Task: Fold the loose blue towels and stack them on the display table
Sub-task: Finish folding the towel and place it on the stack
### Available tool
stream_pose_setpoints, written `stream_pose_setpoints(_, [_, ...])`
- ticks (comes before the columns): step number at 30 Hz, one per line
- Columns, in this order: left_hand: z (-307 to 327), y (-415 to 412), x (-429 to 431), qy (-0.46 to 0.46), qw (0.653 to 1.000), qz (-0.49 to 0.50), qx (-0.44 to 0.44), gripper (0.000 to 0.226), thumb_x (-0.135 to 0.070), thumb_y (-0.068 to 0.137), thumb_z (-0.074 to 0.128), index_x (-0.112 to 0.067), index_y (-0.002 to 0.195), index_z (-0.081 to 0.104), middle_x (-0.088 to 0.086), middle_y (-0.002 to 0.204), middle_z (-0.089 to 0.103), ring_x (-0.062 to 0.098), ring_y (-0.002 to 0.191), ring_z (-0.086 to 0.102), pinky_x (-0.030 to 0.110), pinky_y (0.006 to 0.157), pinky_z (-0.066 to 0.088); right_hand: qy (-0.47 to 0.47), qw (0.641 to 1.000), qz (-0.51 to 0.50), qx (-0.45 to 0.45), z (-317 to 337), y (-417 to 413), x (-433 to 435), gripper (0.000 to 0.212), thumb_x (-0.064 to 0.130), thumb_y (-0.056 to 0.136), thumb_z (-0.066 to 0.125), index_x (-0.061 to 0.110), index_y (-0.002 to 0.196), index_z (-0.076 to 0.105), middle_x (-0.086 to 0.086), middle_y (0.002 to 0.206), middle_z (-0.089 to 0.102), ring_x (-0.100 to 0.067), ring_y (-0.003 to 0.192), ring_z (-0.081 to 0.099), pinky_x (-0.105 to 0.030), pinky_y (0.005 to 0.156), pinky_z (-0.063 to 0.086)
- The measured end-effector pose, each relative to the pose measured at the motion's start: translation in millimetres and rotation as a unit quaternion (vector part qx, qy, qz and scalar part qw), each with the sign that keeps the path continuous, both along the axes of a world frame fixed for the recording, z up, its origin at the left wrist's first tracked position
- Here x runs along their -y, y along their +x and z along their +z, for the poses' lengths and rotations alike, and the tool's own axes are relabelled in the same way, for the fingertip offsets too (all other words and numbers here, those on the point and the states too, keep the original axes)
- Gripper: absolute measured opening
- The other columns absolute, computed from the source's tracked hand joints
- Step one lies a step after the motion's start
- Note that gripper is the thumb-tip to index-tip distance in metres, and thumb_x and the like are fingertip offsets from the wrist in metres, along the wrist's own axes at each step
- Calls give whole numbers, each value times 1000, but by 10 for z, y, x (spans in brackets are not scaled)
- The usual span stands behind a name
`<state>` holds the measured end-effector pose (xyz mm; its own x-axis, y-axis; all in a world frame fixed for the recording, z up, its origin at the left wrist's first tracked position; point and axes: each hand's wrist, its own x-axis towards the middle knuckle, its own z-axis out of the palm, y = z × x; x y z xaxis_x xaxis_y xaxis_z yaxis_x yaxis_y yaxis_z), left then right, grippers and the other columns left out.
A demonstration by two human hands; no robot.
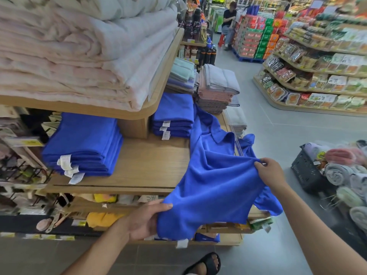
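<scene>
Two-handed hold on a loose blue towel, just off the front edge of the display table. Nearest, left hand palm up under the low corner, thumb laid over the cloth, fingers curled beneath, clamped on it. Further out and higher, right hand knuckles up, pinching the top edge between thumb and fingertips. Held well apart, with the cloth sagging between.

By the look of it, at the opening-out step: not yet squared, not yet folded, lower part bunched and hanging past the table front. Next, most likely: find matching corners, pull taut, bring edge to edge, then lay flat on the bare wood. Calls for care with the far end, seemingly trailing back onto a second loose blue heap on the table; cannot tell whether one piece or two.

Beyond, to the left, a folded blue stack, white tags to the front. Further back, a smaller folded blue stack beside the shelf post. Either one a fair landing place for the finished fold.
</scene>
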<state>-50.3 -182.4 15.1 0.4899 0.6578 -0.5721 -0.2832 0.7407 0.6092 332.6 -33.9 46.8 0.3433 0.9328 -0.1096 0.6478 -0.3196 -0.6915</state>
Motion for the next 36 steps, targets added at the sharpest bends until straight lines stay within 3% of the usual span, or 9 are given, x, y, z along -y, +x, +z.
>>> stream_pose_setpoints(4, [48,205,-121,9,995,52,86,46,-8,87,75,-2,131,64,24,135,62,37,124,62,53,106,49,102,989,91,63,80,-321,386,34,21,90,70,19,123,62,-2,116,62,-24,104,63,-34,87,47])
stream_pose_setpoints(7, [143,450,-261,-57,981,144,116,44,3,80,69,11,122,62,27,123,67,33,102,72,44,92,59,115,935,328,-76,241,-805,904,27,48,89,73,38,112,63,10,108,66,-15,103,67,-28,86,55])
stream_pose_setpoints(10, [225,633,-355,-70,973,175,134,41,6,78,65,12,118,61,29,110,69,33,88,74,42,84,61,112,876,469,-8,263,-1112,1226,51,67,78,76,43,120,58,16,119,58,-8,110,61,-16,86,49])
stream_pose_setpoints(15, [234,726,-453,-102,958,191,185,39,1,87,62,11,124,57,31,124,64,38,115,66,45,103,53,238,865,427,108,282,-1175,1177,21,28,86,82,23,105,74,10,107,65,-12,97,63,-31,79,55])
stream_pose_setpoints(20, [200,791,-568,-107,978,138,118,38,-28,81,72,-8,113,67,15,100,70,26,79,66,34,70,53,62,904,367,-212,448,-1080,1180,11,13,95,66,20,92,75,15,76,68,0,69,60,-14,67,44])
stream_pose_setpoints(26, [273,899,-1030,-83,978,177,74,36,-28,92,63,-1,113,72,22,110,74,33,95,74,39,76,61,-30,846,392,-360,680,-896,1084,19,29,97,63,21,87,77,-3,70,52,-22,67,40,-30,60,30])
stream_pose_setpoints(29, [351,877,-1280,-79,977,175,90,41,-31,90,62,-5,121,69,20,119,69,34,115,65,45,99,51,-99,813,414,-398,742,-725,985,31,46,89,75,15,87,75,-14,73,47,-33,68,37,-38,62,24])
stream_pose_setpoints(32, [393,819,-1481,-57,977,195,61,43,-37,90,61,-3,114,73,19,111,74,34,104,72,42,86,59,-187,756,432,-455,775,-531,897,39,45,82,83,7,88,74,-23,85,47,-39,81,39,-36,65,28])
stream_pose_setpoints(36, [371,811,-1437,-3,988,150,-35,35,-23,94,59,-2,120,69,17,117,72,30,105,71,37,85,59,-178,695,460,-523,793,-382,660,18,32,91,77,15,92,77,0,82,72,-13,75,67,-24,71,51])
